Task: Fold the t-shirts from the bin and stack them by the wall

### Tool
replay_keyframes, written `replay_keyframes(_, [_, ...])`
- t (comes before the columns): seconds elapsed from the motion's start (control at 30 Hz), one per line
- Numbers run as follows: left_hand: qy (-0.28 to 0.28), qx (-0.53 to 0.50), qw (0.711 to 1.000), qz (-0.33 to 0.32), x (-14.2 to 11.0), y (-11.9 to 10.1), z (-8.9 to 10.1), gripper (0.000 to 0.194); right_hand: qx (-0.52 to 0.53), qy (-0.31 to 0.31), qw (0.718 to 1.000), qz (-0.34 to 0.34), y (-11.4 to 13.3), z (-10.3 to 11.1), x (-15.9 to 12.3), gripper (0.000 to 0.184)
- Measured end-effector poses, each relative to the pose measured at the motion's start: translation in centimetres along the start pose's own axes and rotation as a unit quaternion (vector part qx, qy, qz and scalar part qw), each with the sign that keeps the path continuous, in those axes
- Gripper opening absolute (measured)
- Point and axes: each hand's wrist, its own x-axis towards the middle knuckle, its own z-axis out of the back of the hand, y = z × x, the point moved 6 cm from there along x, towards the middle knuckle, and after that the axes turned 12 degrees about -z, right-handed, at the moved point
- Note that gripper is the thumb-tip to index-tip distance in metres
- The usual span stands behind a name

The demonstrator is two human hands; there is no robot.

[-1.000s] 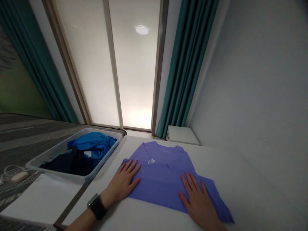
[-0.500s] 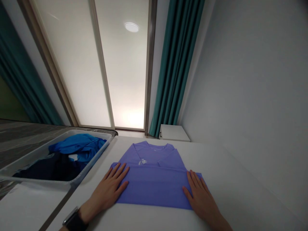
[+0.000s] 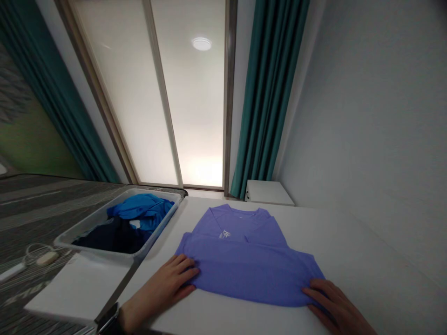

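Purple T-shirt (image 3: 244,270) | flat on white table (image 3: 359,260) | left hand (image 3: 162,288), right hand (image 3: 335,304) touching opposite edges | grip: clenched or released, cannot tell

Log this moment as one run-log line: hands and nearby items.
left hand: on folded lower part of purple T-shirt, near its left end | right hand: on its right end | nearby: gray tray holding blue garment, navy garment

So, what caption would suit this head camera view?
Left hand and right hand touch a folded purple T-shirt on a white table beside a tray of clothes.
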Motion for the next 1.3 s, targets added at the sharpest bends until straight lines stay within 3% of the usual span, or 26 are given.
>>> replay_keyframes(0.23, [-0.044,-0.010,0.999,0.004,-2.3,1.9,-0.1,0.032,-0.016,-0.063,0.998,0.023,-1.2,0.3,0.0,0.026])
replay_keyframes(0.5, [-0.133,-0.013,0.989,0.055,-4.4,2.5,-0.2,0.023,0.029,-0.042,0.998,-0.026,-0.9,1.1,-0.4,0.025])
replay_keyframes(0.63, [-0.199,-0.043,0.973,0.108,-6.0,2.5,0.9,0.021,0.094,-0.043,0.992,-0.078,-1.6,2.8,-1.1,0.028])
replay_keyframes(0.73, [-0.251,-0.112,0.942,0.190,-6.3,3.4,2.3,0.026,0.156,-0.029,0.976,-0.150,-2.2,4.5,-0.4,0.032])
replay_keyframes(0.9, [-0.322,-0.215,0.860,0.333,-3.9,6.4,3.0,0.044,0.225,-0.032,0.933,-0.279,-2.6,6.6,3.6,0.038])
replay_keyframes(1.07, [-0.347,-0.292,0.792,0.408,-0.3,10.0,0.9,0.052,0.240,-0.060,0.908,-0.338,-2.9,5.8,9.0,0.041])
replay_keyframes(1.13, [-0.340,-0.283,0.797,0.411,1.2,11.2,0.3,0.052,0.246,-0.064,0.905,-0.341,-3.3,4.8,11.0,0.042])
replay_keyframes(1.3, [-0.309,-0.220,0.843,0.382,3.9,13.5,-0.8,0.047,0.231,-0.035,0.914,-0.332,-4.8,1.4,14.5,0.043])
